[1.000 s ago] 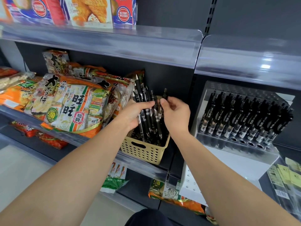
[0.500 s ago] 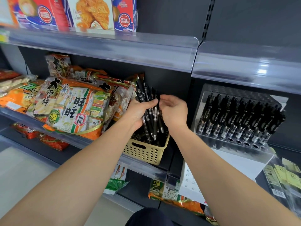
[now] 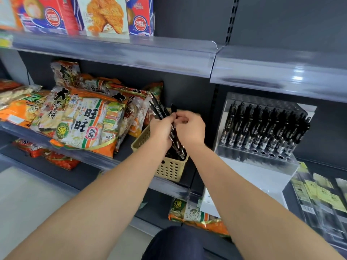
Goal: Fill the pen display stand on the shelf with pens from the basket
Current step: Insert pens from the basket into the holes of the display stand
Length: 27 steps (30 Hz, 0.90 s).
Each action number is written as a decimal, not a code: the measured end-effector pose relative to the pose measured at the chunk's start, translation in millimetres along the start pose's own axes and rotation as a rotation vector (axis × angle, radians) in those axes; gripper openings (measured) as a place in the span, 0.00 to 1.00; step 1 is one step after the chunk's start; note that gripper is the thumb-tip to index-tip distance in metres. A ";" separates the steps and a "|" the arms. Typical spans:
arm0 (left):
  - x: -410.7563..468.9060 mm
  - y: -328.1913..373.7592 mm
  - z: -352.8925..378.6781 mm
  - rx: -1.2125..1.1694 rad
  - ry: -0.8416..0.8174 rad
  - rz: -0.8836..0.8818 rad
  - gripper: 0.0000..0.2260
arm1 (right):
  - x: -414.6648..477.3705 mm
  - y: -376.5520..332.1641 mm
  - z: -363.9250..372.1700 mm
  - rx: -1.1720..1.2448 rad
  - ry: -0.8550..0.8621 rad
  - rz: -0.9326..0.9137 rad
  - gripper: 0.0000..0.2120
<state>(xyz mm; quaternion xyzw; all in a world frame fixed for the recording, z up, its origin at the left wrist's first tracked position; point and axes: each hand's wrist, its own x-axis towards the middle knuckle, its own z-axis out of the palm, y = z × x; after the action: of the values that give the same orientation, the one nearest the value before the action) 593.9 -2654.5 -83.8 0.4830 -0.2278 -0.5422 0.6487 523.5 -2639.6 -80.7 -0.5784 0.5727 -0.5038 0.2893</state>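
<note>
A beige perforated basket (image 3: 170, 170) stands on the middle shelf and holds several black pens. My left hand (image 3: 161, 128) grips a bundle of black pens (image 3: 159, 110) above the basket, their caps pointing up and to the left. My right hand (image 3: 190, 128) is right beside it and pinches one pen (image 3: 173, 109) out of that bundle. The clear pen display stand (image 3: 257, 156) sits to the right on the neighbouring shelf. Black pens (image 3: 262, 126) fill its back rows, and several holes in its front row (image 3: 268, 153) stand empty.
Orange rice cracker bags (image 3: 80, 121) lie left of the basket. Snack boxes (image 3: 105, 15) line the top shelf. A white box (image 3: 259, 179) lies under the stand, packets (image 3: 319, 196) hang at the lower right, and more snack bags (image 3: 195, 216) sit on the bottom shelf.
Both hands have lifted slightly with the pens, and the bundle sits higher over the basket. My right fingers have closed on a single pen at the top of the bundle.
</note>
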 end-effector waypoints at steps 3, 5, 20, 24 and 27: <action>-1.8 2.5 -2.7 0.009 -0.028 -0.012 0.07 | 1.1 1.2 -3.3 0.031 -0.014 0.006 0.13; -2.5 4.1 -4.9 -0.007 -0.075 -0.022 0.04 | 2.2 0.9 -4.9 0.058 -0.028 0.025 0.14; -2.2 5.2 -11.0 0.172 -0.312 0.071 0.05 | 16.4 -12.8 -27.4 0.218 -0.052 0.282 0.05; 3.0 3.1 -12.2 0.028 -0.298 -0.038 0.06 | 14.5 -18.8 -34.1 0.172 0.037 0.159 0.04; 3.6 2.5 -10.9 -0.034 -0.243 -0.083 0.05 | 8.6 -23.3 -40.4 0.116 0.090 0.009 0.07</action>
<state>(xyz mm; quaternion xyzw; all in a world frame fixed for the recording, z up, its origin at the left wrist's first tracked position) 605.1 -2653.8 -87.1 0.4116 -0.2751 -0.6268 0.6017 493.8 -2633.9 -44.1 -0.5348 0.5576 -0.5602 0.2986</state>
